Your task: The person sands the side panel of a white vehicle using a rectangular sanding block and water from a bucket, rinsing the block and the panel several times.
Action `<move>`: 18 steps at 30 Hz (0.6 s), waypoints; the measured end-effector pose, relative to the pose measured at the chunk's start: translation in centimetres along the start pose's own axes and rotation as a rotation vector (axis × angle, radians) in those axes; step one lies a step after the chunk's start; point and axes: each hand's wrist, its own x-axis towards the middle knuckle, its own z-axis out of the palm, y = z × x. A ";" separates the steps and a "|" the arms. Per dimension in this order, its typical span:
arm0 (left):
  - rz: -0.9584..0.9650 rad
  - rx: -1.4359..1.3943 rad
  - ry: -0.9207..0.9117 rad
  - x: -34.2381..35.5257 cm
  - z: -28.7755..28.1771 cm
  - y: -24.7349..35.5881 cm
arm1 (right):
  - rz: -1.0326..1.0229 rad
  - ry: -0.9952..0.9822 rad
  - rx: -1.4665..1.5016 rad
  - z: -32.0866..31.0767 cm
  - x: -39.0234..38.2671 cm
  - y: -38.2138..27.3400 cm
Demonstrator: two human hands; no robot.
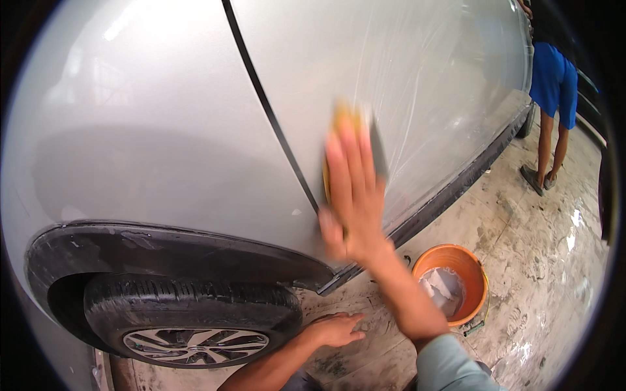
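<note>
- My right sleeve (pixel 450 365), pale grey-green, comes in at the lower edge, with my bare forearm reaching up from it.
- My left hand (pixel 336 330) is low in the view, beside the tyre, with nothing in its grasp; its fingers are loosely spread and point to the right.
- My right hand (pixel 354 195) is higher, near the middle, back toward me and blurred. Its fingers are stretched out nearly side by side over a yellowish pad (pixel 342 116), with the thumb out to the left.
- The pad lies under that hand, against the car's silvery-grey side panel (pixel 456 85), just right of a dark seam (pixel 262 98). The blur hides its exact outline.
- Whitish streaks (pixel 407 114) run down the panel, to the right of my fingers.
- At lower left, a black tyre (pixel 195 296) with a spoked wheel (pixel 195 343) sits under dark arch trim (pixel 150 253).
- Right of my forearm, an orange bucket (pixel 483 280) stands on the stained pale floor (pixel 521 287), holding cloudy liquid and whitish pieces (pixel 445 284).
- A dark sill (pixel 456 186) runs along the panel's bottom edge, away to the upper right.
- Farthest off, at upper right, is a person in blue (pixel 554 81) wearing dark shoes.
</note>
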 end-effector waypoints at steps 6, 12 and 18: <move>0.159 -0.091 0.039 0.7 -0.4 3.4 | -0.132 0.102 -0.119 0.8 10.3 0.0; -0.014 0.007 -0.124 -0.9 -1.4 3.9 | -0.091 -0.036 0.013 -0.6 0.7 -0.5; 0.129 -0.086 -0.051 -0.4 -1.5 4.6 | -0.123 -0.055 -0.001 0.2 8.5 0.0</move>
